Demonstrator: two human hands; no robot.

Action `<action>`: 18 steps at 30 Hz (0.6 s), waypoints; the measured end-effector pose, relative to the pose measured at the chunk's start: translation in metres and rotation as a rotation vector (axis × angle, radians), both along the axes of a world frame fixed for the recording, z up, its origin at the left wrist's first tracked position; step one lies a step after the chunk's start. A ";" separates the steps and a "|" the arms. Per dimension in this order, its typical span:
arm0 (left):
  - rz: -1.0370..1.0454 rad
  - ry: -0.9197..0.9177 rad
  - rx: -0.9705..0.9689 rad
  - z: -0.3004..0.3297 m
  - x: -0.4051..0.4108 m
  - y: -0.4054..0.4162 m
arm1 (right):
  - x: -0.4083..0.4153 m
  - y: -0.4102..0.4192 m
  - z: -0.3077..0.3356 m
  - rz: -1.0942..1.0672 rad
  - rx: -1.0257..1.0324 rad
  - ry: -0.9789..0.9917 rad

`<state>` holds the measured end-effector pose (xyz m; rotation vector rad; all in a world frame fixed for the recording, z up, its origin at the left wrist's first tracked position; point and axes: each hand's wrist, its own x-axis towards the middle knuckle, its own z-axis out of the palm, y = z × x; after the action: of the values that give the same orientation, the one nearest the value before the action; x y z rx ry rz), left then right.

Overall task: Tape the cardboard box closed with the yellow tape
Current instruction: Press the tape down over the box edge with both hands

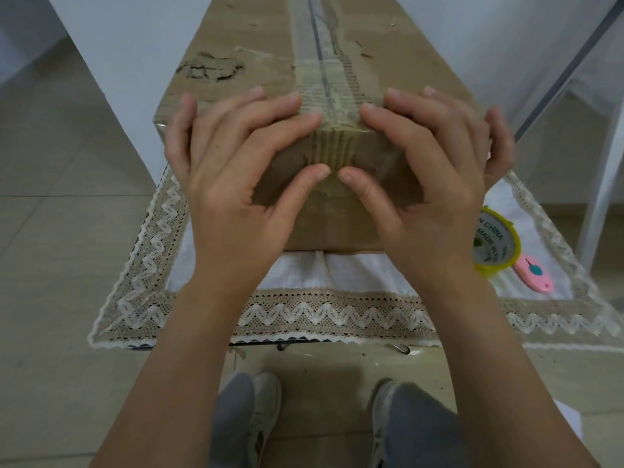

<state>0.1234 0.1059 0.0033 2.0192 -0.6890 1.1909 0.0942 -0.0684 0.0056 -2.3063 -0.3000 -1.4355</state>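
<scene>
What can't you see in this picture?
Head view:
- Box: far end cut off by the top edge.
- Tape roll: left part behind the right hand.
- Box's front face: mostly hidden by both hands; left hand.
- Pink cutter: blade not visible.

White cloth (354, 275) with beige lace border over the tabletop, pink box cutter (535, 273) with teal slider lying at its right side, tiled floor (67, 214), white shoes (265, 407) below

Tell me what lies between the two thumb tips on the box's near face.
Head view: between the left hand and right hand thumbs, only a wrinkled tape strip on the cardboard box.
</scene>
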 end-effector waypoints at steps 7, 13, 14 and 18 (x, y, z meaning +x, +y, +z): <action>0.004 0.001 0.033 0.000 -0.001 0.002 | -0.001 -0.003 0.000 -0.004 -0.039 0.036; 0.031 0.006 0.052 -0.001 -0.002 0.001 | -0.003 -0.003 0.000 -0.008 -0.079 0.090; 0.039 0.006 0.054 -0.002 -0.002 0.000 | -0.003 -0.003 -0.001 -0.018 -0.085 0.093; 0.066 -0.003 0.064 -0.005 -0.003 -0.002 | -0.001 -0.002 -0.005 -0.057 -0.112 0.088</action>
<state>0.1206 0.1042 -0.0021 2.1085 -0.6742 1.2248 0.0934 -0.0702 0.0003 -2.4793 -0.2976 -1.3711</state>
